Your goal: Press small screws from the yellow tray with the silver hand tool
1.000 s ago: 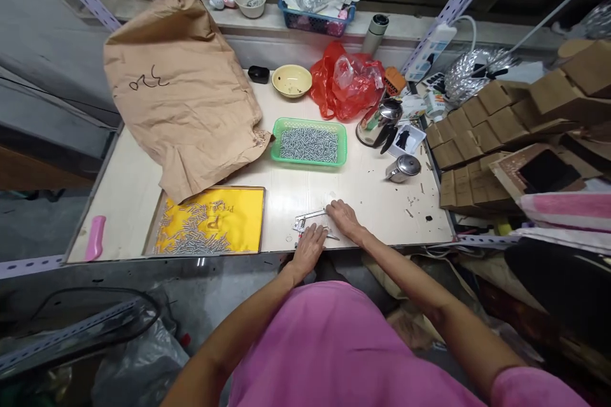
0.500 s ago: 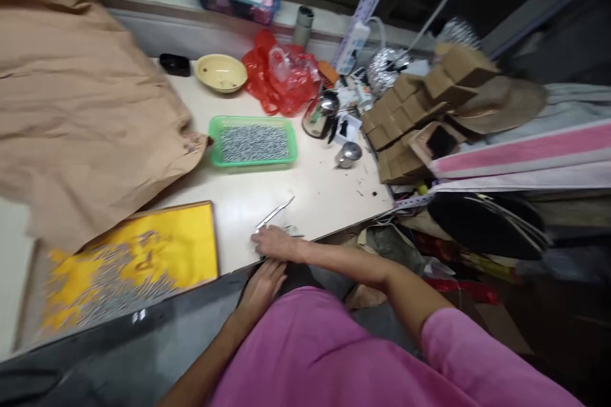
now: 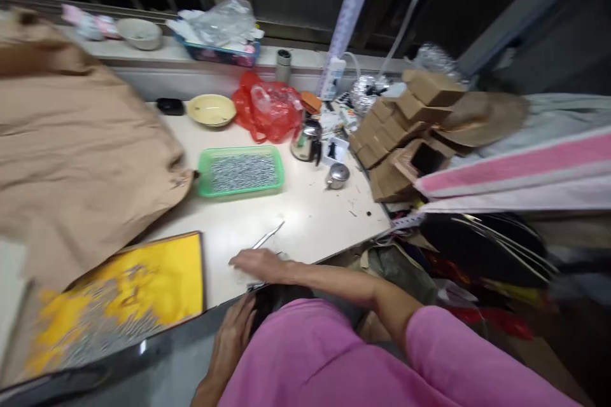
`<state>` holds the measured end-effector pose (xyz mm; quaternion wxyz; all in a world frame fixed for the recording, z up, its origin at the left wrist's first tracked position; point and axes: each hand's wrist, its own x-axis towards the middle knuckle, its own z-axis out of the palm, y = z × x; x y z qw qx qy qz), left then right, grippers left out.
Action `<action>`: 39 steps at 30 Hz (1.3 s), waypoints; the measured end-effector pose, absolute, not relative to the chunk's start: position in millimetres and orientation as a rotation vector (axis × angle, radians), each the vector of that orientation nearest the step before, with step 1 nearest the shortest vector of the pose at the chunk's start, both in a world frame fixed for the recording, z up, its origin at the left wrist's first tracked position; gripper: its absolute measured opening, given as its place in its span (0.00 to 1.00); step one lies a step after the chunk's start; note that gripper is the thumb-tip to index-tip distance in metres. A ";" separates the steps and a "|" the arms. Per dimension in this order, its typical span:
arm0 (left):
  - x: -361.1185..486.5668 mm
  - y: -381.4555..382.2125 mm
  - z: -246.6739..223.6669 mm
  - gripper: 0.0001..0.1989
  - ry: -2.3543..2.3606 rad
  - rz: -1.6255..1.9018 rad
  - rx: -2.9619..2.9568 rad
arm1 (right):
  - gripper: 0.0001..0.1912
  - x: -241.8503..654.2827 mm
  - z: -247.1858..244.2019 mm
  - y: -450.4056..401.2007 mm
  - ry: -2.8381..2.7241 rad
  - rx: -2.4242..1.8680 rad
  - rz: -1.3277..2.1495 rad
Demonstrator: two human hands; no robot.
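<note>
My right hand (image 3: 260,265) is stretched over the table's front edge, fingers extended and slightly blurred. Just beyond it lies a slim pair of metal tweezers (image 3: 268,235), its near end partly hidden by the hand. Small dark and silvery bits (image 3: 255,285), too blurred to name, lie at the edge below my right palm. My left hand (image 3: 233,329) is lower, just off the table edge, fingers stretched upward and nothing visible in them. To its left is a yellow board (image 3: 179,273) strewn with small metal pins. Behind stands a green tray (image 3: 241,192) filled with similar pins.
Brown paper (image 3: 95,159) covers the table's left side. Along the back are a cream bowl (image 3: 211,109), a red plastic bag (image 3: 270,108), a glass pot (image 3: 306,141) and a metal cup (image 3: 338,175). Cardboard boxes (image 3: 386,124) are stacked at the right beside a pink-striped cloth (image 3: 515,165).
My hands have moved apart: the left went down and left, while the right slid a little left with its fingers straighter. The whole view has tilted upward.
</note>
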<state>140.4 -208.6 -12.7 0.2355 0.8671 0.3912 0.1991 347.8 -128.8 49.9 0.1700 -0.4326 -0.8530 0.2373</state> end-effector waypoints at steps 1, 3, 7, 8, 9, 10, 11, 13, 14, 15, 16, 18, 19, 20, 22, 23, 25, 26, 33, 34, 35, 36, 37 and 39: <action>141.7 -208.9 -3.9 0.16 1.099 0.528 2.354 | 0.14 348.8 57.1 -122.7 -2.305 -1.255 0.570; 141.0 -205.2 11.9 0.15 1.212 0.526 2.293 | 0.15 355.7 75.6 -102.2 -2.053 -1.352 0.384; 121.9 -177.9 26.6 0.14 1.530 0.547 2.167 | 0.18 388.7 107.8 -43.4 -1.822 -1.565 0.233; 113.8 -167.9 27.3 0.14 1.617 0.555 2.128 | 0.19 398.0 111.5 -33.8 -1.811 -1.622 0.205; 104.8 -157.0 27.3 0.14 1.722 0.568 2.076 | 0.21 406.3 112.8 -29.2 -1.806 -1.674 0.183; 95.3 -145.3 26.7 0.13 1.838 0.577 2.011 | 0.22 413.0 111.2 -30.1 -1.817 -1.713 0.178; 85.4 -133.3 25.7 0.13 1.956 0.581 1.938 | 0.23 417.5 106.5 -36.3 -1.852 -1.734 0.199; 65.9 -109.9 22.5 0.14 2.167 0.572 1.792 | 0.21 419.6 88.0 -61.5 -1.961 -1.752 0.330; 56.9 -99.5 20.6 0.14 2.230 0.563 1.740 | 0.19 417.7 75.2 -78.4 -2.009 -1.762 0.425; 48.9 -90.5 18.9 0.14 2.272 0.551 1.701 | 0.18 414.5 61.3 -96.6 -2.057 -1.764 0.539; 42.3 -82.8 17.4 0.14 2.295 0.529 1.678 | 0.17 410.3 47.5 -115.0 -2.103 -1.771 0.654; 34.1 -70.9 15.4 0.15 2.292 0.477 1.680 | 0.16 401.0 23.9 -148.4 -2.176 -1.781 0.825; 32.5 -66.3 14.8 0.15 2.281 0.445 1.692 | 0.16 396.3 15.3 -161.9 -2.176 -1.800 0.886; 32.2 -62.1 14.1 0.14 2.273 0.412 1.703 | 0.17 391.9 8.9 -172.5 -2.163 -1.831 0.939; 34.2 -54.8 12.2 0.13 2.275 0.339 1.711 | 0.19 384.2 2.5 -185.5 -2.117 -1.901 0.994; 35.6 -51.4 10.7 0.13 2.286 0.303 1.709 | 0.20 381.2 1.8 -188.2 -2.094 -1.931 1.006; 37.3 -45.0 6.9 0.12 2.289 0.235 1.722 | 0.18 376.5 3.1 -188.9 -2.082 -1.959 1.007; 37.3 -41.9 4.9 0.11 2.276 0.209 1.739 | 0.17 374.8 4.4 -187.8 -2.100 -1.957 0.996; 34.2 -25.6 8.5 0.09 2.160 0.166 1.759 | 0.12 367.3 11.3 -185.4 -2.367 -2.029 0.806; 37.9 -26.5 12.5 0.08 2.134 0.191 1.739 | 0.09 367.2 11.5 -185.2 -2.396 -2.051 0.801; 43.9 -29.2 16.8 0.08 2.107 0.232 1.697 | 0.08 367.5 11.4 -184.3 -2.418 -2.073 0.793; 52.3 -34.0 21.2 0.08 2.069 0.284 1.625 | 0.08 368.3 11.4 -182.7 -2.434 -2.090 0.777; 62.9 -41.0 25.2 0.08 2.012 0.339 1.529 | 0.08 369.7 11.2 -180.3 -2.446 -2.103 0.752; 89.5 -60.2 31.0 0.10 1.854 0.414 1.273 | 0.09 373.6 11.1 -173.3 -2.452 -2.130 0.677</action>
